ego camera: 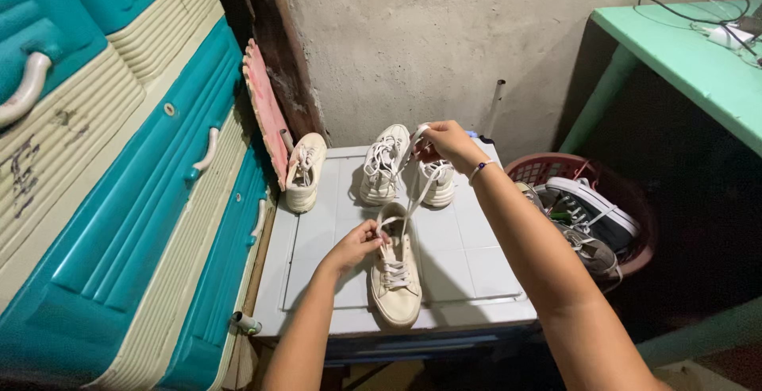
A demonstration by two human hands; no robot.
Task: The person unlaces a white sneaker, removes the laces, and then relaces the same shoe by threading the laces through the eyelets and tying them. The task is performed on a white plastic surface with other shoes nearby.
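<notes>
Cream canvas, low-cut and a little scuffed: the sneaker (395,272) lies near the front edge of the white table (317,232), toe pointing toward the person, its rubber sole pale and smooth. Left hand (355,246) pinches closed at the shoe's collar beside the top eyelets, steadying it. Right hand (448,143) is up near the far edge, fingers closed on the flat white lace (410,200), which runs taut in a straight line down to the shoe. A thin bracelet (479,170) rings that wrist. Three more cream sneakers (384,165) stand along the back edge, laces loose and tangled. The tabletop is glossy, scored into square panels. Teal and cream ribbed plastic drawers (119,200) rise at the left; a red woven basket (627,216) of dark shoes sits off the right edge.
</notes>
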